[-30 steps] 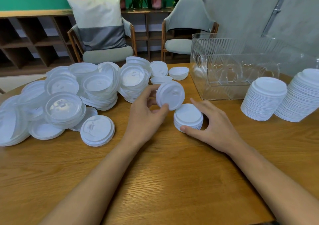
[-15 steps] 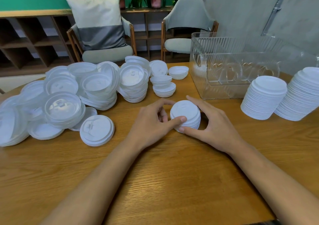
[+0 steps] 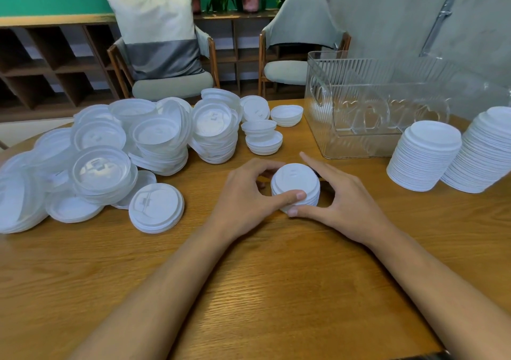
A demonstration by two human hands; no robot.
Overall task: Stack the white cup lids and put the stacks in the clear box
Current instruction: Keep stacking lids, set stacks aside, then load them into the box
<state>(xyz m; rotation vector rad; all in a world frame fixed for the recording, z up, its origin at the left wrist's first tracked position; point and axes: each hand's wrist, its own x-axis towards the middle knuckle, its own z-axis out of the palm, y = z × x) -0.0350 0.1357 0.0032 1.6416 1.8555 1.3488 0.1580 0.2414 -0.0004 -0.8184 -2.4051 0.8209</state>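
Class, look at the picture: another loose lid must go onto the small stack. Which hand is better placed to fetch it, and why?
Probably the left hand: the loose lids lie on its side of the small stack, while the right hand can steady it.

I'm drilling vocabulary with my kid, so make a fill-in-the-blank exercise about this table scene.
The left hand and right hand both grip one short stack of ____.
Two tall stacks stand to the ____ of both hands, near the clear box.
The loose pile lies to the ____ of both hands.
Missing: lids; right; left.
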